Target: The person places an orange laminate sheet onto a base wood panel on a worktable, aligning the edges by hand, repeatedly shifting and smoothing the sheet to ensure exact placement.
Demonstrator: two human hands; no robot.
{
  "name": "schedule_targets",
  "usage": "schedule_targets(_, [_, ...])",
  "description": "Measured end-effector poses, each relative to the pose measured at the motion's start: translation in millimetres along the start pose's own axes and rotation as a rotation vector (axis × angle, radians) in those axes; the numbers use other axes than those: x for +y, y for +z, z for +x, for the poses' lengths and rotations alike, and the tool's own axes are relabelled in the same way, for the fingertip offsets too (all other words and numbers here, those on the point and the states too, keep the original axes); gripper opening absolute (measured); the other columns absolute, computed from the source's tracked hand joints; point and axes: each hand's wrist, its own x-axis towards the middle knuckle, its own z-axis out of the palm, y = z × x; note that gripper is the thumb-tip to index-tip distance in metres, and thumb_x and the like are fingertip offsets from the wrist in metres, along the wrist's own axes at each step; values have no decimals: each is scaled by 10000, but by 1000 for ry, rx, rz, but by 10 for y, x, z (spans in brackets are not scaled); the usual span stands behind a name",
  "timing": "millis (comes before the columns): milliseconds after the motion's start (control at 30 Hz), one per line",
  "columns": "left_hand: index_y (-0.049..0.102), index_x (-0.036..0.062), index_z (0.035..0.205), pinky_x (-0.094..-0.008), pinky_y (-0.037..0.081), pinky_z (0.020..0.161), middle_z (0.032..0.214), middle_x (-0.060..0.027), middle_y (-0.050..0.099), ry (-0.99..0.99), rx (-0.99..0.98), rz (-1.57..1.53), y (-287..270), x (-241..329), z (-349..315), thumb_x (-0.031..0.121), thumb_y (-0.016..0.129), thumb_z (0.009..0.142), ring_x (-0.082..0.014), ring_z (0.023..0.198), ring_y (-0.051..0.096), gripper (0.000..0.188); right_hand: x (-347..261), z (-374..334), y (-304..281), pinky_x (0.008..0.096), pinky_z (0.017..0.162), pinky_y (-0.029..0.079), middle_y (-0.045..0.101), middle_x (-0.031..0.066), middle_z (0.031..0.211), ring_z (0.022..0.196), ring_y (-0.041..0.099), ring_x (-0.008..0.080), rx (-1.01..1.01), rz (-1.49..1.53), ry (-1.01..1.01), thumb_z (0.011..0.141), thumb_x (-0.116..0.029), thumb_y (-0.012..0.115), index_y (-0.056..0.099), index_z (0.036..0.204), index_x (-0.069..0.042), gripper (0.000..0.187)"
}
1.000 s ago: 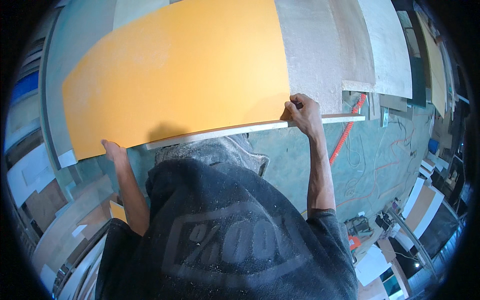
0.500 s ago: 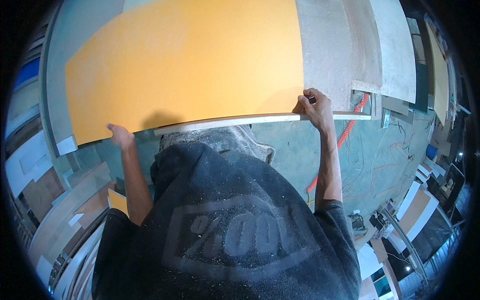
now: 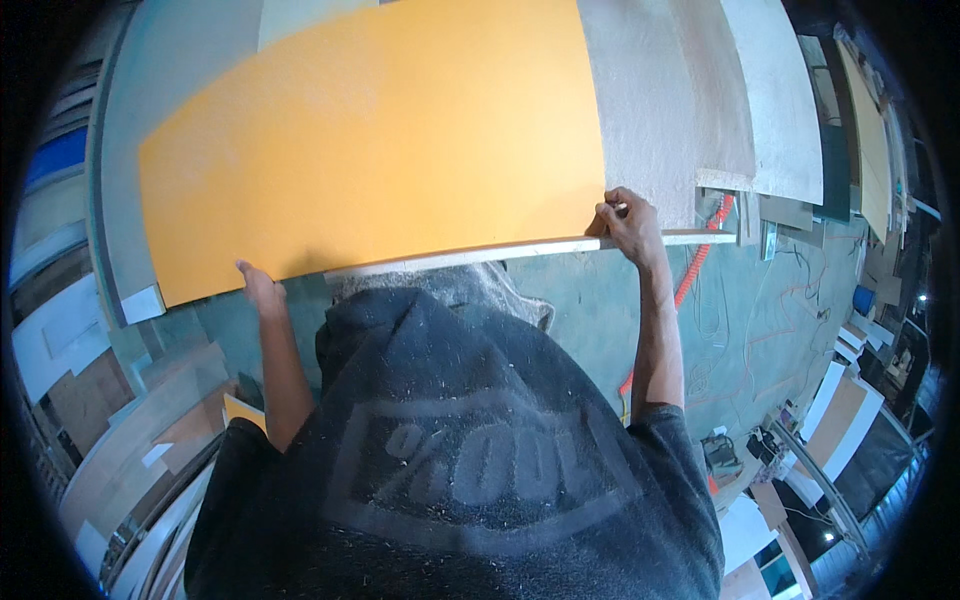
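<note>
A large orange sheet (image 3: 390,150) lies flat on the worktable before me. My left hand (image 3: 263,286) is at its near edge, not far from the left corner. The thumb rests on top, and the fingers go out of sight below the edge. My right hand (image 3: 632,225) is at the sheet's near right corner. Its fingers are curled into a pinch against the right edge, and whatever is between the fingertips is too small to make out. Along the near side, under the sheet, runs a pale wooden strip (image 3: 460,257).
Grey boards (image 3: 645,110) and a whitish panel (image 3: 775,100) extend to the right of the sheet. A red coiled hose (image 3: 690,275) hangs past the table's near right side. Cables lie on the floor (image 3: 590,310). Stacked offcuts (image 3: 150,430) stand at lower left.
My left hand has slid slightly right along the near edge, and its thumb now lies on the sheet. The right hand stays at the corner. The whole view has shifted a little.
</note>
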Motion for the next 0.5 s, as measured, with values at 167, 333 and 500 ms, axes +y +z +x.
schedule_targets(167, [474, -118, 1452, -522, 501, 1066, 1458, -250, 578, 127, 219, 1085, 3, 290, -35, 597, 581, 1012, -410, 1259, 619, 846, -312, -213, 151, 486, 866, 576, 725, 185, 1063, 972, 706, 400, 235, -296, -11, 946, -201, 706, 728, 1111, -52, 224])
schedule_targets(333, [534, 5, 1475, -528, 344, 1211, 1522, -262, 521, 1119, -289, 932, 1574, 749, -1050, 582, 724, 920, -432, 1457, 435, 823, -1312, -740, 803, 595, 1218, 320, 370, 207, 1638, 1516, 362, 402, 54, -326, -351, 692, -581, 891, 374, 1583, -85, 1144])
schedule_targets(500, [369, 302, 1632, -719, 182, 1222, 1752, -60, 191, 1438, -1008, 1267, 3394, 737, -2894, 724, 619, 906, -357, 1613, 128, 875, -1142, -554, 1443, 797, 1074, 320, 333, 277, 1638, 1443, 337, 606, 290, -643, -506, 914, -386, 701, 437, 1556, -76, 761])
